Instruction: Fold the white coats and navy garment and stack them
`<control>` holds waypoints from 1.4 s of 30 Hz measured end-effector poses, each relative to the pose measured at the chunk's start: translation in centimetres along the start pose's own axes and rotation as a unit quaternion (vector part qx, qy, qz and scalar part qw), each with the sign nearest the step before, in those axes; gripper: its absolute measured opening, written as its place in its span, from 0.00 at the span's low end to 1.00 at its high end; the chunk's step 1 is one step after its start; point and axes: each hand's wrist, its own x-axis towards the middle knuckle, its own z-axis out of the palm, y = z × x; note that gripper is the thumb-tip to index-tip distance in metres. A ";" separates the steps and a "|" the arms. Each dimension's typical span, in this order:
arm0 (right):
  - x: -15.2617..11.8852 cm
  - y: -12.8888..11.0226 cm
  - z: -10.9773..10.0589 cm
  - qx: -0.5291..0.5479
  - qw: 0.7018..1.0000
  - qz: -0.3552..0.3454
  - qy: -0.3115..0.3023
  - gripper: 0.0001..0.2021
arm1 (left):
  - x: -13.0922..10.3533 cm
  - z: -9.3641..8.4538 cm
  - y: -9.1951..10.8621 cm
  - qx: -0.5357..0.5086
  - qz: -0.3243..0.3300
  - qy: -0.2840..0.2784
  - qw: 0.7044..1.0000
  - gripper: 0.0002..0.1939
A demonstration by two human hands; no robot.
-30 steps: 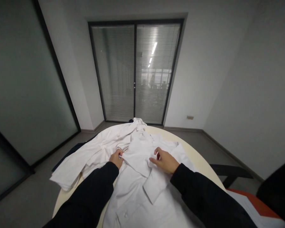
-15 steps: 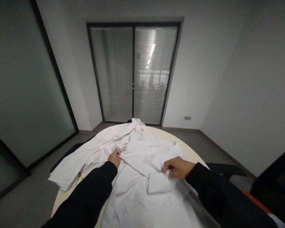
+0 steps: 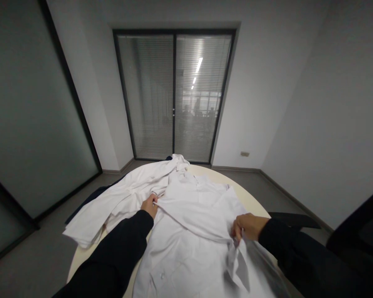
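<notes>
A white shirt (image 3: 180, 256) lies spread over the near and middle part of a round cream table (image 3: 247, 198). My left hand (image 3: 150, 205) pinches the folded white cloth at the shirt's left edge. On the right, my right hand (image 3: 243, 227) is closed on the white sleeve (image 3: 192, 217), whose cuff end hangs crumpled below the fingers. Between both hands the sleeve stretches across the shirt's body. Another white garment (image 3: 121, 194) lies to the left of the shirt, with dark cloth (image 3: 95, 196) showing under its outer edge.
A black chair (image 3: 360, 231) stands at the right, its armrest (image 3: 295, 220) close to the table's edge. Beyond the table are a glazed door with blinds (image 3: 174, 99) and grey walls. A frosted glass panel (image 3: 34, 107) is on the left.
My right hand has moved right and slightly nearer, drawing the sleeve's end along. The cuff that lay flat is now lifted and crumpled. My left hand has stayed in place.
</notes>
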 end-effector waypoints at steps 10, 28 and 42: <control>-0.7 -0.4 -0.4 -0.080 0.995 0.017 -0.051 0.15 | 0.1 0.1 0.2 -0.023 -0.006 0.002 1.000 0.06; 1.0 -2.9 3.8 0.078 0.949 -0.149 -0.266 0.17 | 0.6 0.0 0.4 -0.106 -0.040 -0.038 0.993 0.12; 2.1 -2.2 4.3 -0.094 0.981 -0.046 -0.162 0.76 | 1.3 0.3 -0.8 -0.132 0.025 -0.091 0.987 0.21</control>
